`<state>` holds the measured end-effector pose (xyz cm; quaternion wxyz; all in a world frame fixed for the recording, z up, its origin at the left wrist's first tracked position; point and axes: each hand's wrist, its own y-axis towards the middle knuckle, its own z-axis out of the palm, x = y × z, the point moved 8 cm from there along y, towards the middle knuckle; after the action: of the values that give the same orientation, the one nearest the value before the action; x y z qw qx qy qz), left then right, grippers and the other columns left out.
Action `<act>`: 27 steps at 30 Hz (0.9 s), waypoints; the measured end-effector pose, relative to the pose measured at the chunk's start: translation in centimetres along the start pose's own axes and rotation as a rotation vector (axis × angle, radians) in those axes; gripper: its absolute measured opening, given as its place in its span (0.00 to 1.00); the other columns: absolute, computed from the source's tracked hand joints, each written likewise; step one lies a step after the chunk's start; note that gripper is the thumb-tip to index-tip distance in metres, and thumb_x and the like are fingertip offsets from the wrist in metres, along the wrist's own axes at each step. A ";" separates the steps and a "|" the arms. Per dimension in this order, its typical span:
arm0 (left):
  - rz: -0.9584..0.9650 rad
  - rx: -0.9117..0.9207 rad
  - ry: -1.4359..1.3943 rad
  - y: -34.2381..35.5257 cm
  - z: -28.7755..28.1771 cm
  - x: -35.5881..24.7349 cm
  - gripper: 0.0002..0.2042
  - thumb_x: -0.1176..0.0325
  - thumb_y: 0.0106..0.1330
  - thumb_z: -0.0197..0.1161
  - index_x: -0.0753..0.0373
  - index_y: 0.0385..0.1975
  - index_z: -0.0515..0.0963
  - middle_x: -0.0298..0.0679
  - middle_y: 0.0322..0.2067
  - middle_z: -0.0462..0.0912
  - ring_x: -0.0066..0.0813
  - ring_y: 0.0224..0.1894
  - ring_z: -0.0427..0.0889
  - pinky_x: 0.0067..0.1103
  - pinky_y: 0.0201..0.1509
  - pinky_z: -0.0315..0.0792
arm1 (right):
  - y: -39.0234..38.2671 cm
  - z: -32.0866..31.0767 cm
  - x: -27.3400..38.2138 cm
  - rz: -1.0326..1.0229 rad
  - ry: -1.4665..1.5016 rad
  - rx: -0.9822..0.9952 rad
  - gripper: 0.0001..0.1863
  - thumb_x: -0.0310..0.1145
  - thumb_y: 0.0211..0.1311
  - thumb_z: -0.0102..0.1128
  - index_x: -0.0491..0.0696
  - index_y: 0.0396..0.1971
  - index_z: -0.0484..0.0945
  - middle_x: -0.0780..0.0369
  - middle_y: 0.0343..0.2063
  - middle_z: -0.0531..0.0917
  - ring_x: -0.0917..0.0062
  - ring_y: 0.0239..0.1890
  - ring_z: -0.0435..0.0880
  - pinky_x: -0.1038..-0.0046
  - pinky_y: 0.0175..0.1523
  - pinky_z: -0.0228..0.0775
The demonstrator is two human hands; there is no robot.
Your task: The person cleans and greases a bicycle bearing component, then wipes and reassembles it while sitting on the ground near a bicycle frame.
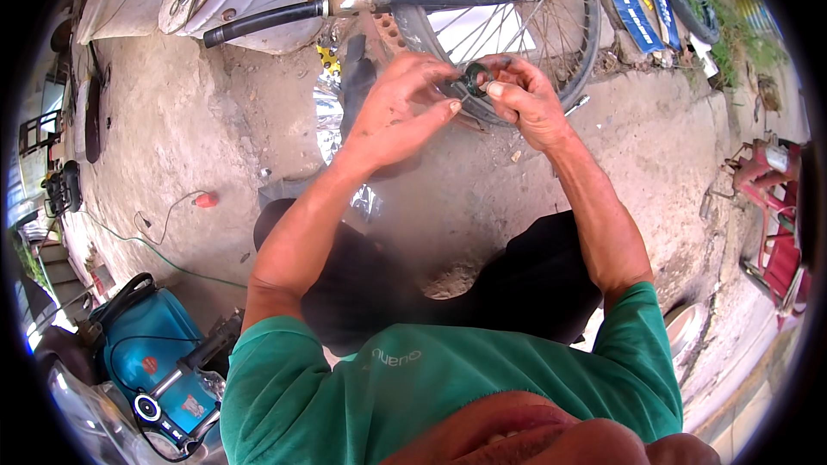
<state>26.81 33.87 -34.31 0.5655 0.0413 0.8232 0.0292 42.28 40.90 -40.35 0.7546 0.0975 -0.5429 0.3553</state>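
Note:
My right hand pinches a small dark ring-shaped part between thumb and fingers, in front of the bicycle wheel at upper centre. My left hand is just left of that part, its thumb apart from its curved fingers and its fingertips close to the ring; whether they touch it is unclear. The spoked wheel lies behind both hands, with white sheets under its spokes. A dark bar with a silver joint reaches leftward across its tyre. Crumpled foil lies beside my left wrist.
Pale buckets with red-handled tools stand at upper left. Blue packets and another tyre lie upper right. A teal machine with a hose sits lower left. Cords cross the concrete. A red metal object is at the right.

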 end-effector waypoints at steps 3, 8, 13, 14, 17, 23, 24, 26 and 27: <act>0.091 -0.003 0.118 -0.3 0.5 -1.2 0.16 0.74 0.61 0.66 0.67 0.50 0.79 0.42 0.51 0.74 0.29 0.44 0.81 0.24 0.50 0.76 | 0.0 -0.1 -0.2 0.004 -0.008 -0.018 0.19 0.31 0.60 0.64 0.43 0.52 0.77 0.71 0.27 0.75 0.92 0.20 0.64 0.84 0.23 0.49; 0.082 0.109 -0.008 -0.4 1.4 -0.8 0.15 0.75 0.61 0.65 0.66 0.49 0.80 0.42 0.49 0.75 0.27 0.42 0.80 0.23 0.48 0.75 | 0.1 -0.4 0.1 -0.034 -0.014 -0.054 0.19 0.31 0.60 0.64 0.44 0.51 0.78 0.72 0.24 0.72 0.91 0.20 0.64 0.83 0.23 0.50; -0.011 0.079 -0.055 0.0 0.8 -0.2 0.17 0.74 0.61 0.66 0.68 0.51 0.79 0.40 0.47 0.76 0.24 0.40 0.79 0.21 0.46 0.74 | 0.3 -0.6 -0.1 -0.024 -0.004 -0.040 0.20 0.31 0.59 0.64 0.44 0.51 0.78 0.70 0.27 0.74 0.90 0.21 0.64 0.83 0.24 0.52; -0.049 0.069 -0.025 0.0 0.8 0.0 0.18 0.74 0.61 0.66 0.68 0.52 0.78 0.40 0.47 0.76 0.24 0.40 0.78 0.21 0.46 0.74 | 0.2 -0.5 -0.1 -0.018 -0.010 -0.036 0.20 0.31 0.59 0.64 0.44 0.52 0.77 0.69 0.28 0.75 0.90 0.21 0.64 0.83 0.25 0.52; -0.080 0.085 0.012 0.3 1.3 0.3 0.20 0.72 0.62 0.66 0.69 0.55 0.76 0.40 0.46 0.77 0.23 0.38 0.78 0.21 0.46 0.73 | -0.2 -0.1 0.1 -0.013 0.015 -0.020 0.21 0.31 0.58 0.65 0.43 0.52 0.77 0.67 0.33 0.78 0.90 0.22 0.64 0.83 0.25 0.52; -0.392 0.166 -0.601 -1.0 3.3 2.0 0.21 0.68 0.64 0.66 0.66 0.57 0.75 0.37 0.43 0.79 0.23 0.39 0.77 0.21 0.47 0.73 | -0.5 -0.4 0.6 -0.039 0.012 -0.061 0.21 0.29 0.58 0.64 0.43 0.52 0.76 0.65 0.37 0.79 0.90 0.22 0.65 0.83 0.26 0.53; -0.425 0.187 -0.676 -1.2 3.4 2.2 0.22 0.69 0.64 0.67 0.65 0.58 0.75 0.36 0.43 0.80 0.22 0.39 0.77 0.21 0.47 0.72 | -0.5 -0.4 0.5 -0.033 0.032 -0.059 0.21 0.29 0.58 0.64 0.43 0.53 0.76 0.65 0.37 0.79 0.90 0.22 0.65 0.83 0.26 0.54; -0.481 0.228 -0.822 -1.6 2.9 2.7 0.23 0.70 0.64 0.68 0.64 0.59 0.74 0.35 0.42 0.80 0.21 0.40 0.76 0.20 0.47 0.72 | -0.1 -0.5 0.4 -0.029 0.072 -0.051 0.21 0.29 0.58 0.64 0.43 0.53 0.75 0.65 0.37 0.80 0.90 0.23 0.65 0.83 0.26 0.54; -0.449 0.184 -0.789 -1.5 2.5 2.6 0.23 0.71 0.63 0.68 0.64 0.59 0.74 0.35 0.43 0.80 0.20 0.40 0.76 0.20 0.47 0.72 | 0.0 -0.5 0.2 -0.002 0.071 -0.048 0.22 0.29 0.58 0.65 0.43 0.53 0.75 0.65 0.37 0.80 0.90 0.23 0.66 0.83 0.27 0.55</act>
<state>28.14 32.69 -37.71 0.8218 -0.0801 0.5329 -0.1849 42.71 41.20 -40.40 0.7760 0.0670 -0.5241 0.3446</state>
